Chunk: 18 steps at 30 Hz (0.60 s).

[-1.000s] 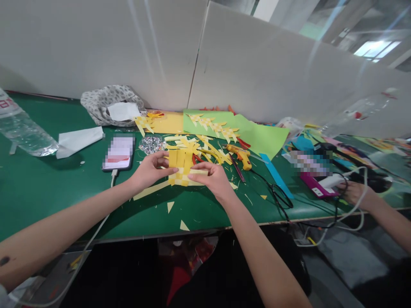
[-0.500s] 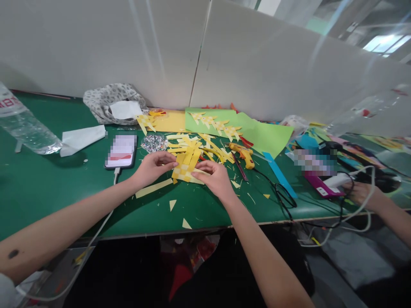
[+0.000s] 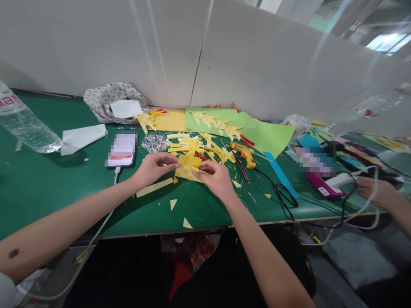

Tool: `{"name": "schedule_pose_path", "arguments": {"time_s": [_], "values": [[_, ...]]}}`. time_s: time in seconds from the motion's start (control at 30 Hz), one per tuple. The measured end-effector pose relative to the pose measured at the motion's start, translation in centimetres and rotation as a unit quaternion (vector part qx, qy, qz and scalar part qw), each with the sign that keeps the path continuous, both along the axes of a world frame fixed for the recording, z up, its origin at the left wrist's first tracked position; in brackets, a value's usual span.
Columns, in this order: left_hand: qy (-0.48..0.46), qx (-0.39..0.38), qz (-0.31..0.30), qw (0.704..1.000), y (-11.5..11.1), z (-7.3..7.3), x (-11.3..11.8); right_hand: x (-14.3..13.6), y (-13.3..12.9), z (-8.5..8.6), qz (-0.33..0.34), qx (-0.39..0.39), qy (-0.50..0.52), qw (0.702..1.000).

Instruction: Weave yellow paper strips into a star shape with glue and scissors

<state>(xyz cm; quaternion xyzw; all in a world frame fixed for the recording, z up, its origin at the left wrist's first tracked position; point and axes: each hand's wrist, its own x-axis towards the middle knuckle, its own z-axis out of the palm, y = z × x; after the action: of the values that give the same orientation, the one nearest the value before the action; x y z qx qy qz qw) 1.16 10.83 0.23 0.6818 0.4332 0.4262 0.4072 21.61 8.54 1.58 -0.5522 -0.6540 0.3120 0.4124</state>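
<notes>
A woven yellow paper piece (image 3: 186,167) in a checked pattern is held between my two hands over the green table (image 3: 128,214). My left hand (image 3: 156,169) pinches its left edge between thumb and fingers. At the right edge, my right hand (image 3: 215,176) grips it, the thumb on its front. Loose yellow paper strips (image 3: 208,147) lie in a heap just behind. A pale strip (image 3: 154,187) rests on the table below my left hand.
Behind stand a cloth pouch (image 3: 96,100) and green paper (image 3: 272,132) bearing woven pieces. A phone (image 3: 122,149) and a bottle (image 3: 28,124) are left. To the right are a yellow glue gun (image 3: 245,155), a blue strip (image 3: 281,175) and another person's hand (image 3: 374,190).
The upright strips on the woven piece now appear folded down or bunched toward its top. My hands stay at its sides. The other person's hand has shifted slightly right.
</notes>
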Motion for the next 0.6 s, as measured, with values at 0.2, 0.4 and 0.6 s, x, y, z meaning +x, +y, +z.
{"name": "schedule_pose_path", "arguments": {"time_s": [0.2, 0.4, 0.6], "values": [[0.026, -0.030, -0.020, 0.999, 0.07, -0.24, 0.01, 0.09, -0.08, -0.09, 0.015, 0.012, -0.023, 1.000], [0.018, -0.008, -0.051, 0.999, -0.26, -0.09, 0.13, 0.03, -0.35, 0.18, 0.040, 0.008, -0.050, 0.998], [0.003, -0.021, -0.073, 0.997, -0.64, -0.12, 0.36, -0.18, -0.65, 0.75, 0.032, -0.017, 0.028, 0.999]]}}
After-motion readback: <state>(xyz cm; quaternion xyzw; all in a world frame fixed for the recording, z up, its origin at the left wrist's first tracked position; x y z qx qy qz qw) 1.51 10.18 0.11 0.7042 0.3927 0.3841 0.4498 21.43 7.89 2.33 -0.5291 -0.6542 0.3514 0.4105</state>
